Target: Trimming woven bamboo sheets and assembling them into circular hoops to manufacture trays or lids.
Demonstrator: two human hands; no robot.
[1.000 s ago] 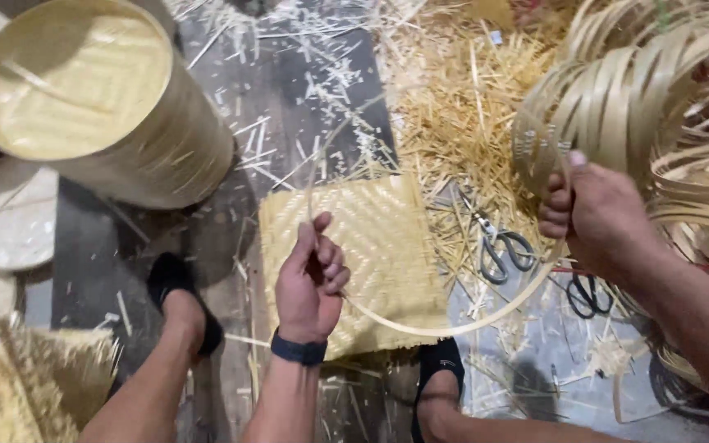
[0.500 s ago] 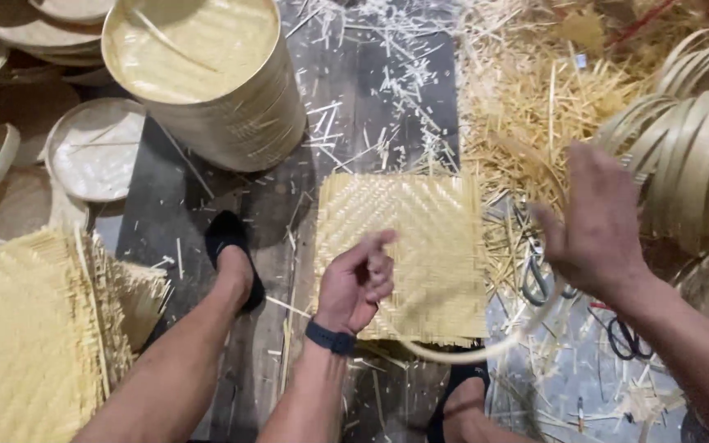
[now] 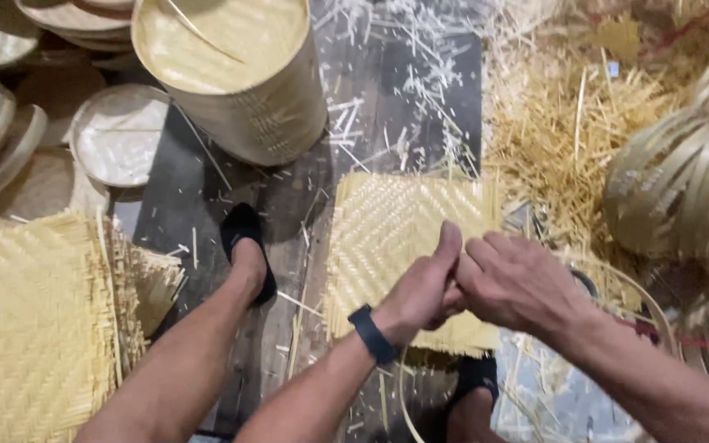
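Head view, nearest first: the left hand (image 3: 423,289) and the right hand (image 3: 512,283) now meet, knuckles touching, over the near edge of a square woven mat (image 3: 387,238) that lies flat on the dark plank floor (image 3: 387,90). A second ago they were well apart, the right one raised toward the coils at the right and the left one held alone above the mat; half a second ago they were closing in. Both hands are curled shut, the left thumb up, and they seem to pinch the ends of a thin bamboo strip (image 3: 642,299) that bows out to the right and loops back below the wrists; the exact grip is hidden between the fingers. Bringing the ends together suggests, as a judgement, that the strip is being closed into a hoop about as wide as the mat.

A dark wristband (image 3: 371,332) sits on the left forearm. A foot in a black shoe (image 3: 248,246) rests left of the mat, another under its near edge. Further left lies a larger woven sheet (image 3: 34,320). Beyond stand a tall woven cylinder (image 3: 240,74) and shallow round trays (image 3: 116,135); loose straw offcuts (image 3: 568,123) and coiled bamboo bands (image 3: 691,180) fill the right.
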